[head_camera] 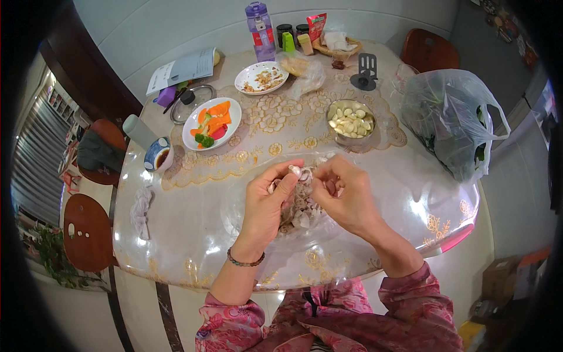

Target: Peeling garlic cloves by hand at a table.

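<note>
Garlic (295, 170) is pinched between the thumb and fingers of my left hand (269, 193), over a clear plastic bag (237, 215) spread on the table. Close by on the right, my right hand (347, 189) is curled with reddish-skinned garlic cloves (333, 186) showing inside its fingers. Below both hands lies a heap of papery garlic skins (301, 215), partly hidden by them. A metal bowl of peeled garlic cloves (350, 123) stands beyond my right hand.
A plate of cut carrot and broccoli (212, 123), a sauce bowl (157, 155) and a glass lid (191, 103) stand left. Behind are a plate of food bits (261, 78) and a purple bottle (261, 35). At right are a slotted spatula (366, 72) and a plastic bag of greens (448, 123).
</note>
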